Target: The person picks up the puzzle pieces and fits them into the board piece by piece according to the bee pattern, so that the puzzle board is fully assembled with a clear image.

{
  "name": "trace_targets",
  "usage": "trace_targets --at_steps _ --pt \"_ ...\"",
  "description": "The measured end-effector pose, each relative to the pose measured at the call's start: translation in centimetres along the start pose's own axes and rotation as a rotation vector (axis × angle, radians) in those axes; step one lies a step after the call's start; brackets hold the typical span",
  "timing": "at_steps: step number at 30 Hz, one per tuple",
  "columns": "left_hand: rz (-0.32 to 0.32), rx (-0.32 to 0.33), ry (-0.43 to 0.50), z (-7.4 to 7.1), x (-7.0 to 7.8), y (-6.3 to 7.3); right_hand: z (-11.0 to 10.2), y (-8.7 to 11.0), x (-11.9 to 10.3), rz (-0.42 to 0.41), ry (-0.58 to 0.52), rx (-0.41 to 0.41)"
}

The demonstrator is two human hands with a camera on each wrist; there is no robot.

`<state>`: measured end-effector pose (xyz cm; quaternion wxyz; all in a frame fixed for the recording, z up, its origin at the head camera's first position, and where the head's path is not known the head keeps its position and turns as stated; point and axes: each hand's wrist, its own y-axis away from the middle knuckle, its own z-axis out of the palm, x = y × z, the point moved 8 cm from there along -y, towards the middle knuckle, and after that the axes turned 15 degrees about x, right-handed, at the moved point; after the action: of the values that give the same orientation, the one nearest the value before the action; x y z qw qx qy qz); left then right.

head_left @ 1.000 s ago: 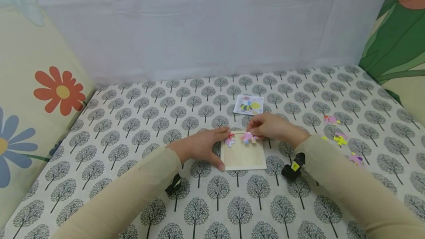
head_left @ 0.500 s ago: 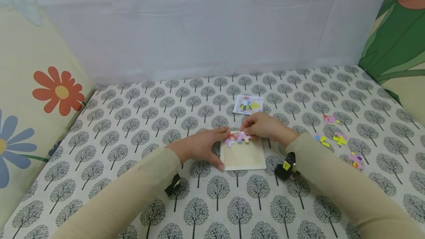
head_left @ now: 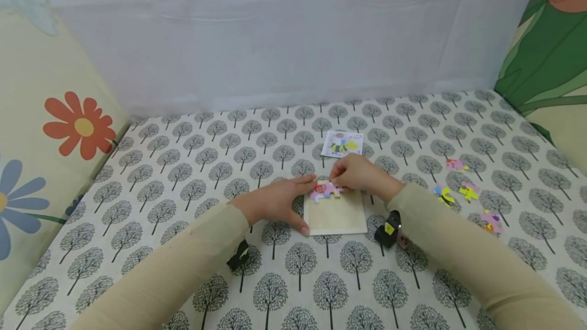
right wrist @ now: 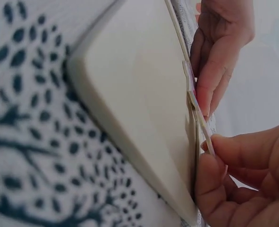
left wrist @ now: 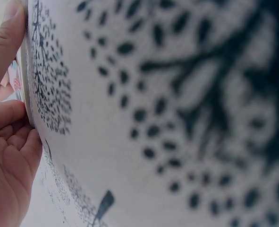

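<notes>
A shallow wooden puzzle tray (head_left: 337, 218) lies on the tablecloth. My left hand (head_left: 281, 198) rests along its left edge, thumb at the near corner and fingers spread toward the far corner. A pink puzzle piece with a red pattern (head_left: 317, 196) sits in the tray's far left corner. Thumb and forefinger of my right hand (head_left: 362, 173) pinch a second pink puzzle piece (right wrist: 205, 126) by its edge. This one is tilted in the right wrist view, its far end overlapping the first piece. Part of it is hidden behind my right fingers in the head view.
Behind the tray lies a picture card with a bee (head_left: 343, 144). Several loose puzzle pieces are scattered to the right, among them a yellow one (head_left: 469, 191), a pink one (head_left: 456, 165) and a pink-purple one (head_left: 492, 220). A white cloth (head_left: 293, 39) hangs at the back.
My right hand has moved left along the tray's far edge, bringing the pinched puzzle piece up against the corner piece. My left hand has stayed in place.
</notes>
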<state>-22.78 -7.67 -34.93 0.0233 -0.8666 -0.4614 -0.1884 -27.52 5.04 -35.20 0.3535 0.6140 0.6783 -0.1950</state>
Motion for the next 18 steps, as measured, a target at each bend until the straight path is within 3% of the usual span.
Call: trace_targets --at_steps 10,18 --pt "-0.014 -0.003 0.021 0.1 0.0 0.0 0.1 0.2 -1.2 -0.076 0.148 0.084" --pt "-0.005 0.001 0.018 0.0 -0.1 -0.1 0.2 0.3 -1.3 -0.088 0.186 0.126"
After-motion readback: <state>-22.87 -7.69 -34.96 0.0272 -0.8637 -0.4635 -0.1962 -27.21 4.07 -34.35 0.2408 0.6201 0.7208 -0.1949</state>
